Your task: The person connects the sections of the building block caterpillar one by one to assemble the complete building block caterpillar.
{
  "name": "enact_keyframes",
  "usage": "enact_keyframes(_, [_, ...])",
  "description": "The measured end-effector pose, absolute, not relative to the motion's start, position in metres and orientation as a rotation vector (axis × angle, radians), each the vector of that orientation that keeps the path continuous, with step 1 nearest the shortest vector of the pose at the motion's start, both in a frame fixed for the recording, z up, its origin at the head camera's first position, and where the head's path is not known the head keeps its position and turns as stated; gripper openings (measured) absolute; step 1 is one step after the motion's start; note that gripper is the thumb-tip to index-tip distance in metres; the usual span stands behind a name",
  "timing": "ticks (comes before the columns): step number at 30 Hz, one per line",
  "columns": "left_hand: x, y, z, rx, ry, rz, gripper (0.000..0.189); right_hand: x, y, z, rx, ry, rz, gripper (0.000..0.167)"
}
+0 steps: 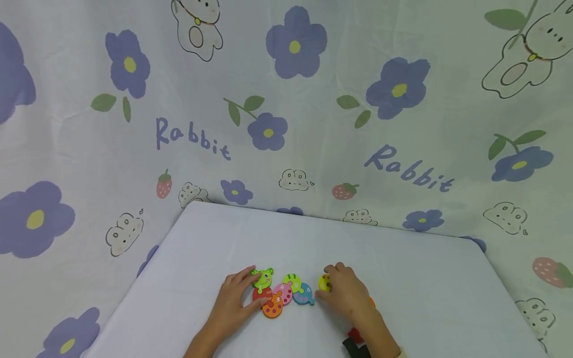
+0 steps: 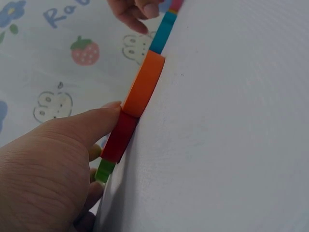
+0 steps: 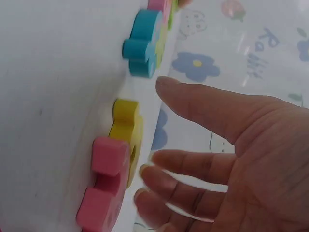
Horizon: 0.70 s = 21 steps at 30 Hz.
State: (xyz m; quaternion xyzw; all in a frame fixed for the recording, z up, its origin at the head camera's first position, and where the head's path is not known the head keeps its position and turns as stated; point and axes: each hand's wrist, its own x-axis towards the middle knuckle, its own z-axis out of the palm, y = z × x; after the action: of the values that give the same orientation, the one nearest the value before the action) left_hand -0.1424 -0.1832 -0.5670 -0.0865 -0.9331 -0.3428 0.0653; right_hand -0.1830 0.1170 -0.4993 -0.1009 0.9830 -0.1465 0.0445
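Observation:
A caterpillar puzzle lies partly joined: a green head piece (image 1: 263,280), a red piece (image 1: 259,295), an orange piece (image 1: 272,308) marked 3, a pink piece (image 1: 283,294), a lime piece (image 1: 292,282) and a blue piece (image 1: 303,294). My left hand (image 1: 231,297) rests against its left end, fingers at the head and thumb tip by the red and orange pieces. Over a loose yellow piece (image 1: 324,283) hovers my right hand (image 1: 347,293), its thumb and fingers spread. Beside the yellow piece, a loose pink piece (image 3: 104,186) shows in the right wrist view.
An orange piece (image 1: 372,302) peeks out beyond my right wrist. Under that forearm show a red item (image 1: 355,335) and a black band (image 1: 353,347). The white tabletop (image 1: 286,238) meets a flower-and-rabbit curtain (image 1: 286,99) at its back edge.

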Motion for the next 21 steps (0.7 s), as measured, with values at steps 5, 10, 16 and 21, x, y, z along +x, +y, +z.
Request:
enact_keyframes(5, [-0.1415, -0.1838, -0.5661, -0.265, -2.807, -1.036, 0.067, -0.1877, 0.1223, -0.5038, -0.232, 3.002, -0.436, 0.060])
enact_keyframes(10, [-0.1409, -0.1836, -0.5652, -0.266, -2.784, -1.024, 0.066, -0.1882, 0.1184, -0.5053, -0.317, 3.012, -0.427, 0.051])
enact_keyframes(16, [-0.1416, -0.1823, -0.5637, -0.270, -2.784, -1.039, 0.066, -0.1832, 0.1193, -0.5047, -0.484, 3.037, -0.397, 0.039])
enact_keyframes(21, [-0.1406, -0.1825, -0.5627, -0.274, -2.795, -1.054, 0.065, -0.1791, 0.1267, -0.5072, -0.512, 3.032, -0.417, 0.045])
